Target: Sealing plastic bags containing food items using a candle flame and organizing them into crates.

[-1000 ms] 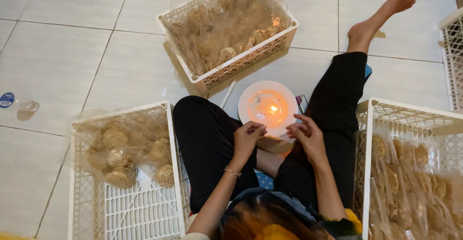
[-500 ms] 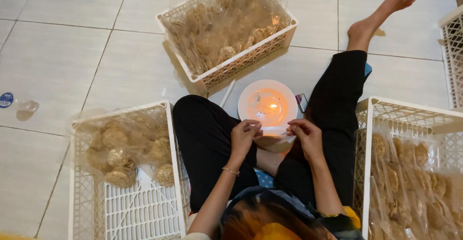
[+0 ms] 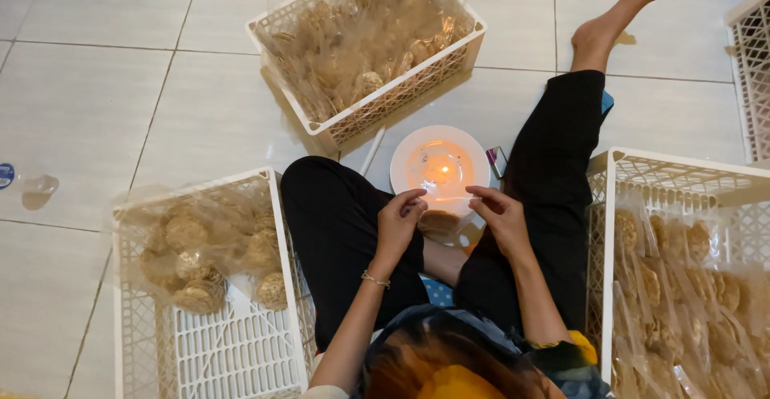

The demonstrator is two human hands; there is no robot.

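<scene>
1. Nearest the camera, a seated person's dark-clad legs are seen, with a white plastic lattice basket on the left [image 3: 200, 351] holding bagged round crackers and another white lattice basket on the right [image 3: 682, 182] packed with upright bags.
2. Between the knees, a clear plastic bag of round brown crackers [image 3: 441, 222] is held, its mouth stretched roughly left to right between the hands.
3. The left hand [image 3: 399, 221] is curled closed, the bag's left edge pinched in its fingertips; the right hand [image 3: 499, 216] is likewise pinched on the right edge. Both lie equally near.
4. Just beyond the bag's mouth, a lit flame glows on a round white plate [image 3: 439, 166]; what feeds the flame cannot be told, possibly a candle.
5. Farthest off, a third white basket of bagged crackers [image 3: 369, 46] is set on the pale floor tiles [image 3: 120, 110].
</scene>
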